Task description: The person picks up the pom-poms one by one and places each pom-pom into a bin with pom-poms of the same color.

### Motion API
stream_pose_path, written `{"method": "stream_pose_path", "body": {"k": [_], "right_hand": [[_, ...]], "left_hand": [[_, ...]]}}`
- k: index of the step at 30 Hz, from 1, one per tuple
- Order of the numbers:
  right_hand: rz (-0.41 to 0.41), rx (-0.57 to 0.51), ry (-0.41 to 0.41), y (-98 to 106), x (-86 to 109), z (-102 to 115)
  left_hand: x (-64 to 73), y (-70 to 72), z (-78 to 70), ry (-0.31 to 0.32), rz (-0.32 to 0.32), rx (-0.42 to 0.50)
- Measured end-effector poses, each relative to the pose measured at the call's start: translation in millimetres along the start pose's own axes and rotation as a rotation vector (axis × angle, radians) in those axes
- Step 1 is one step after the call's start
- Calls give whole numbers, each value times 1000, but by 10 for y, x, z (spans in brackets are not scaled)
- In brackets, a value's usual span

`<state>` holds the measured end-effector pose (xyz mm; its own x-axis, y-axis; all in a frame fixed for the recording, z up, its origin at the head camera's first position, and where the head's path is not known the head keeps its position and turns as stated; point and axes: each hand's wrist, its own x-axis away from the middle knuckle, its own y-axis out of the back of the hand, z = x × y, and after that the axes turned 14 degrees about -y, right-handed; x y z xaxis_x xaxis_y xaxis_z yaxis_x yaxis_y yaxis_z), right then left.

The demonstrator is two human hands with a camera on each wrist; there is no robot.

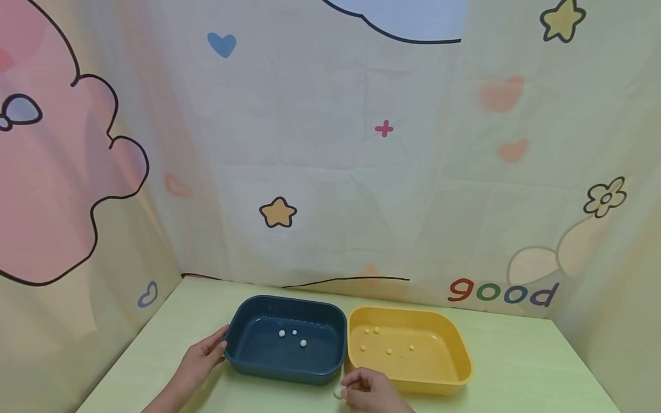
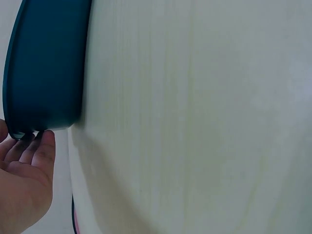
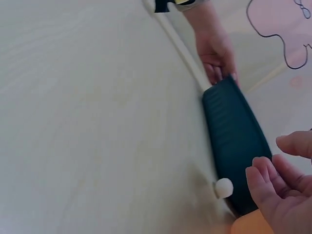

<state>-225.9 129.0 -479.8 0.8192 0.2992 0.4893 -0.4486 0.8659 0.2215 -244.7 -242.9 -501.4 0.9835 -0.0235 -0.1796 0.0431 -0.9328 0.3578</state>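
My left hand [image 1: 198,358] grips the left rim of a dark blue tray [image 1: 284,370]. In the left wrist view the thumb is at one side of the tray's rim [image 2: 15,134] and the fingers are at the other. Three small white balls [image 1: 303,343] lie inside this tray. At the front, near where the two trays meet, my right hand [image 1: 374,391] is beside another white ball [image 1: 338,392]. The right wrist view shows this ball [image 3: 224,187] just off the fingertips, with the thumb [image 3: 295,145] apart from the fingers.
A yellow tray [image 1: 428,385] stands against the blue tray's right side, with several tiny yellow balls [image 1: 389,351] scattered in it. Both trays stand on a pale green table [image 1: 527,367]. A printed curtain [image 1: 330,143] encloses the back and sides.
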Motion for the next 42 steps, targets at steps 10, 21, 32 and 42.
{"method": "stream_pose_path", "body": {"k": [10, 21, 32, 42], "right_hand": [[-48, 88, 116, -97, -186, -256], [-177, 195, 214, -152, -233, -332], [-262, 319, 168, -222, -283, -256], [-283, 322, 149, -248, -260, -230]], "left_hand": [[-22, -10, -11, -10, -8, -25], [-8, -12, -8, -8, -12, -19], [-27, -6, 18, 7, -5, -14], [-40, -27, 15, 8, -9, -21]]}}
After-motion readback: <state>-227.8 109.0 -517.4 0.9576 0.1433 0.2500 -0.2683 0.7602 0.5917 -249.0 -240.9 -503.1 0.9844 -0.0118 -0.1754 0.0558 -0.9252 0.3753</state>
